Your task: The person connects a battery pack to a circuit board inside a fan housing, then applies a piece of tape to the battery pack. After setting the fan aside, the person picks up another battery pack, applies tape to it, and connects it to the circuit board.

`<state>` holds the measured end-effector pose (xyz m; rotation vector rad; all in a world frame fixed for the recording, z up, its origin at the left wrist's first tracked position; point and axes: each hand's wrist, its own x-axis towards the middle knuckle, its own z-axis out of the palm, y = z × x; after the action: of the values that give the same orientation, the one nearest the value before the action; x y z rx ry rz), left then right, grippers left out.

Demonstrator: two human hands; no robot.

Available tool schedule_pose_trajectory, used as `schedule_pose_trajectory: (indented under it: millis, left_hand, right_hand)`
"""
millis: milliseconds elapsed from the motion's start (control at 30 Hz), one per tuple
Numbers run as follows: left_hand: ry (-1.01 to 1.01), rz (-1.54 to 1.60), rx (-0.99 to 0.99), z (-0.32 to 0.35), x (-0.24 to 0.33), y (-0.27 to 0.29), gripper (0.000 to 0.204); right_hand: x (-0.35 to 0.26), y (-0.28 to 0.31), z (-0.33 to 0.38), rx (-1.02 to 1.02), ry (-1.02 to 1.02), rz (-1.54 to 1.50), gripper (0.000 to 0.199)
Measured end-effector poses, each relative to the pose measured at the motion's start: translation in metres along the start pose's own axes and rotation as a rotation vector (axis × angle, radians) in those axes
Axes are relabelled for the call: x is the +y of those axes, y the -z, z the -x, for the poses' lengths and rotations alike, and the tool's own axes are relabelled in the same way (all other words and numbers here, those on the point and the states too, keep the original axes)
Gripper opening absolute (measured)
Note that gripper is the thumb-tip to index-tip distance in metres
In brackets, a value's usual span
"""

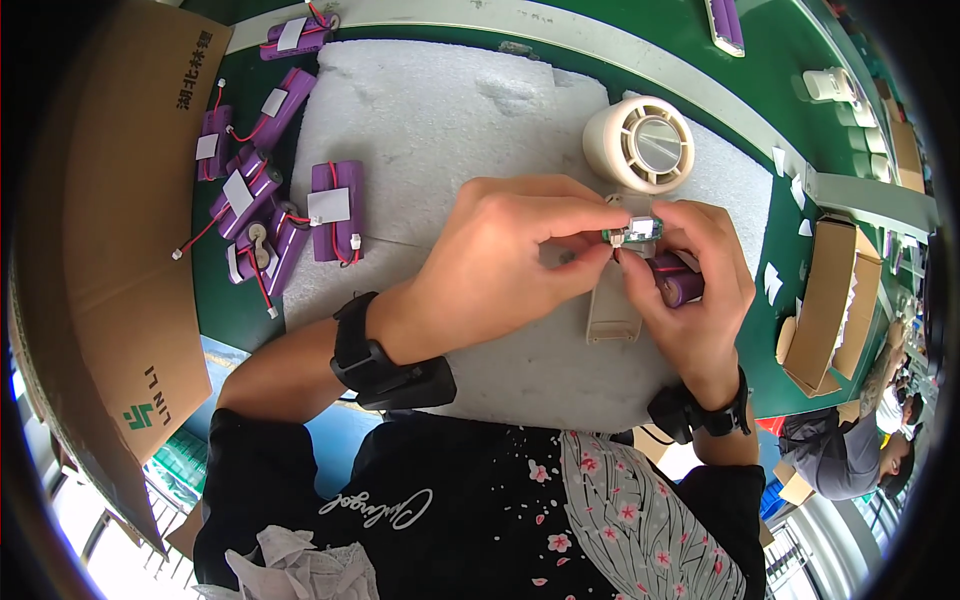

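Taking the round cream unit [640,145] as my landmark, I have plenty of open room to its left: bare foam sheet [430,120] runs to the nearest wired purple pack [336,210], with a tall cardboard wall [120,220] farther out. To the unit's right I get only a narrow strip of foam before its edge, then green worktop [775,385] with paper scraps [772,282] and an open cardboard box [815,290] well apart.

The small green circuit board [640,231] is up between my hands, just on the near side of the unit. Its long axis lies roughly left to right, the right end slightly farther from me. My left hand [510,245] has its grip clamped on the board's left end, thumb below and finger above. My right hand [722,280] has its grip curled around a purple battery [680,285], its index fingertip at the board's right end. One round battery end faces my side; fingers hide the rest, so I cannot tell its full axis. Beneath, a cream trough-shaped housing [612,315] points lengthwise from the unit toward me.
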<state>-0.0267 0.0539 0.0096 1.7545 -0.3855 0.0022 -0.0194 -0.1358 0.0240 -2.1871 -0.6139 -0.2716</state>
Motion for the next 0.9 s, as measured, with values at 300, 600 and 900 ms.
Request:
schedule_pose_trajectory:
  millis: [300,600,900]
  left_hand:
    - [-0.09,-0.125,-0.001,-0.0027,-0.0002,0.0001,0.033]
    - [-0.092,-0.141,0.004,-0.0032,-0.0003,-0.0006,0.033]
    - [-0.132,-0.21,0.021,-0.0044,-0.0005,-0.0024,0.032]
  right_hand:
    - [0.0053,0.0026,0.0003,-0.014,0.076,0.073,0.042]
    - [0.005,0.0042,0.0021,-0.036,0.042,0.07,0.042]
    - [0.0087,0.0002,-0.0014,0.035,0.14,0.11,0.042]
